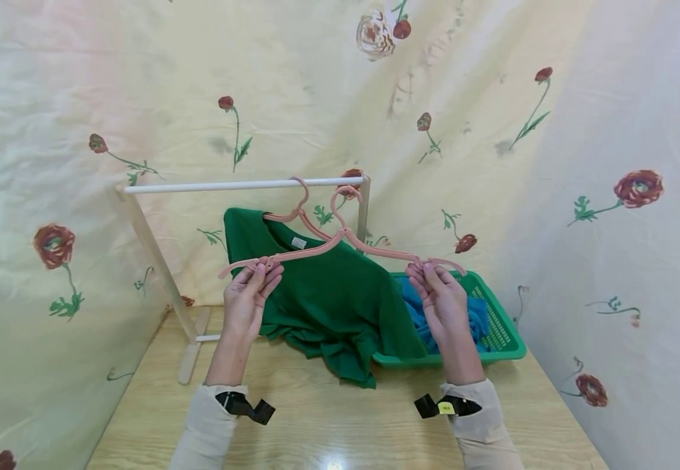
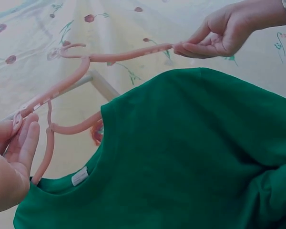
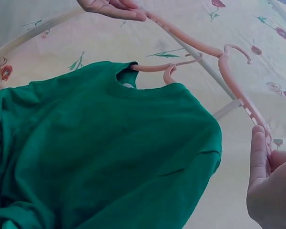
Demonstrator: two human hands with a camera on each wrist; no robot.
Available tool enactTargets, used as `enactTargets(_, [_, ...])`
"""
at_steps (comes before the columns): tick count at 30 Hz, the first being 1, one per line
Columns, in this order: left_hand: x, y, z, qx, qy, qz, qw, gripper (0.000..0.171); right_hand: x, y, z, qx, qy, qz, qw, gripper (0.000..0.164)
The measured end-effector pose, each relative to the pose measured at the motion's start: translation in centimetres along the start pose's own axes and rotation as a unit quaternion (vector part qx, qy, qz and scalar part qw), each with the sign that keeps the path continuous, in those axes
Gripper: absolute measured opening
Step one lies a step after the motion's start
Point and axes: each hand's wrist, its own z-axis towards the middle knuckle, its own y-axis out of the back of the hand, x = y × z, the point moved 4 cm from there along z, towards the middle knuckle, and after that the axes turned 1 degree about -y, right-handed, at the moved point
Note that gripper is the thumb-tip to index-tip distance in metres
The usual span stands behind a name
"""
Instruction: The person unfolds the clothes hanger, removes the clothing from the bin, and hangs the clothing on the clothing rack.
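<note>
A pink plastic clothes hanger (image 1: pixel 381 250) is held up level in front of the rack, its hook pointing upward. My left hand (image 1: pixel 251 297) pinches its left arm between thumb and fingers. At the other end, my right hand (image 1: pixel 441 300) pinches the right arm the same way. Behind it, a green T-shirt (image 1: pixel 334 300) hangs from a second pink hanger (image 1: pixel 301 210) hooked on the rack's white bar (image 1: pixel 210 187). The left wrist view shows the shirt's white neck label (image 2: pixel 79 176). In the right wrist view the held hanger (image 3: pixel 186 38) carries no garment.
A green plastic basket (image 1: pixel 510 356) with blue cloth (image 1: pixel 477 316) in it stands at the right, partly behind the shirt's hem and my right hand. The rack's wooden left post (image 1: pixel 157 261) rises from the wooden table (image 1: pixel 316 424). Flowered fabric (image 1: pixel 292 78) surrounds the table.
</note>
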Motion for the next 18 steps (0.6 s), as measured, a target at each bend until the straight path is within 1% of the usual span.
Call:
enactTargets(4, [-0.1,0.1,0.1,0.011,0.003,0.018,0.9998,0.017,-0.1,-0.4,0.2,-0.003,0.019,0.029,0.999,0.013])
enactTargets(8, [0.0,0.2,0.3,0.019,0.014,0.033,0.9992,0.019,-0.1,-0.5,0.3,-0.013,0.027,0.055,0.998,0.016])
enactTargets(10, [0.2,0.3,0.3,0.026,0.028,0.049,0.9981,0.020,-0.1,-0.5,0.4,-0.017,0.030,0.060,0.998,0.016])
enactTargets(12, [0.4,0.5,0.4,0.044,0.051,0.077,0.9948,0.027,-0.1,-0.6,0.4,-0.019,0.035,0.058,0.998,0.016])
enactTargets(13, [0.5,0.5,0.3,0.054,0.066,0.095,0.9918,0.032,-0.1,-0.6,0.4,-0.020,0.038,0.058,0.997,0.016])
enactTargets(14, [0.6,0.5,0.3,0.068,0.081,0.122,0.9869,0.037,-0.1,-0.6,0.4,-0.020,0.041,0.057,0.997,0.015])
enactTargets(15, [0.8,0.6,0.2,0.082,0.098,0.151,0.9803,0.042,-0.1,-0.7,0.4,-0.021,0.044,0.056,0.997,0.014])
enactTargets(16, [0.9,0.6,0.1,0.095,0.113,0.182,0.9721,0.045,-0.1,-0.7,0.4,-0.022,0.048,0.053,0.997,0.014])
enactTargets(18, [1.0,0.4,-0.2,0.123,0.130,0.250,0.9516,0.046,-0.2,-0.7,0.5,-0.023,0.050,0.057,0.997,0.012])
